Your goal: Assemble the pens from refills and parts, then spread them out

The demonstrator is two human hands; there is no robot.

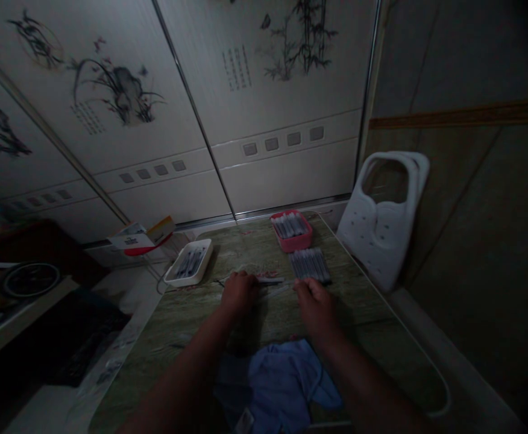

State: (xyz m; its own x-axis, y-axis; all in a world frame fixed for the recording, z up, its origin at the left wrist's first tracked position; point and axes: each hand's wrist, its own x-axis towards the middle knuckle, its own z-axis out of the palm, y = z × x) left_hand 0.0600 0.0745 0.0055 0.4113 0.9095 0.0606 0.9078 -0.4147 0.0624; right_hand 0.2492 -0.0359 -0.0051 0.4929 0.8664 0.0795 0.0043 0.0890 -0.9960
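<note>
Our right hand point(313, 296) pinches a clear plastic sleeve point(281, 290); our left hand point(239, 293) curls, its grip's hold unclear; brushing sideways could scatter the row of slim packets point(309, 264).

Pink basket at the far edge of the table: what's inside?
The pink basket holds slim, pale-and-dark items packed side by side; too dim to identify. They cover its floor, so anything beneath them can't be seen.
</note>
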